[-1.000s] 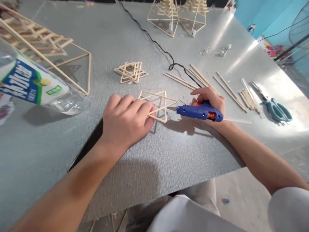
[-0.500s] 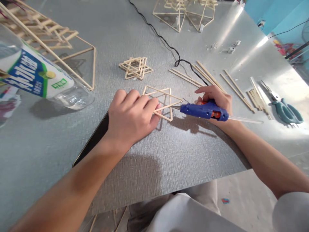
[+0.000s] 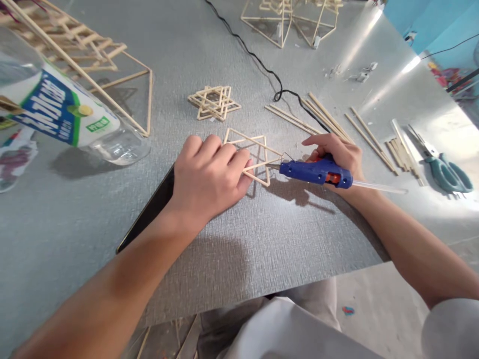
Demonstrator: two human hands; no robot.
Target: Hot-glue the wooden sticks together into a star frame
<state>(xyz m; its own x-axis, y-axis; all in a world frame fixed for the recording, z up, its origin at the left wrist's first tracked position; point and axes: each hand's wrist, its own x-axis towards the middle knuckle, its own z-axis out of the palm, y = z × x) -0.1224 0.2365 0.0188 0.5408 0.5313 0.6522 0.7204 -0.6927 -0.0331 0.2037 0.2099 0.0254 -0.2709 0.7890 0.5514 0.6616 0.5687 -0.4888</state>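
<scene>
My left hand (image 3: 211,172) is closed on a star-shaped frame of thin wooden sticks (image 3: 266,158), covering its left side. My right hand (image 3: 335,154) grips a blue hot glue gun (image 3: 314,173), with a clear glue stick (image 3: 377,187) poking out of its back. The gun's metal nozzle touches or nearly touches the frame near its right corner; which of the two I cannot tell. Just beyond my left hand lies a finished-looking layered stick star (image 3: 214,103). Partly under my left wrist is a flat black object (image 3: 149,212), perhaps a phone.
A plastic bottle (image 3: 71,107) and a large stick structure (image 3: 86,45) occupy the left. Loose sticks (image 3: 329,117), short cut pieces (image 3: 398,153) and teal-handled scissors (image 3: 449,172) lie right. A black cord (image 3: 258,65) crosses the table; more stick frames (image 3: 288,22) stand at the back.
The view has shifted slightly, so table items sit a little further right. Both hands keep their holds, and the glue gun's nozzle stays by the frame's right corner.
</scene>
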